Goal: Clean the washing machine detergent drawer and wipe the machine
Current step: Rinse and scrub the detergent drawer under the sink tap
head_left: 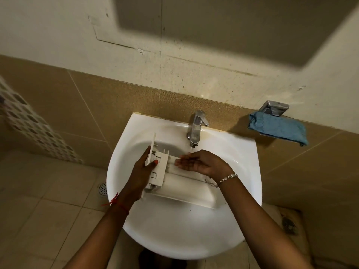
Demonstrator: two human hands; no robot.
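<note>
White plastic is making up the detergent drawer (180, 191), which is lying across the sink (174, 239), just under the tap (197, 127). The left hand (142, 172) is holding its front end, thumb on top, fingers curled round the flat face. The right hand (202, 164) is resting on the long part, fingers straight, holding nothing. The drawer is looking light and stiff, likely slippery when wet, so gripping the chunky front end is seeming safest.
</note>
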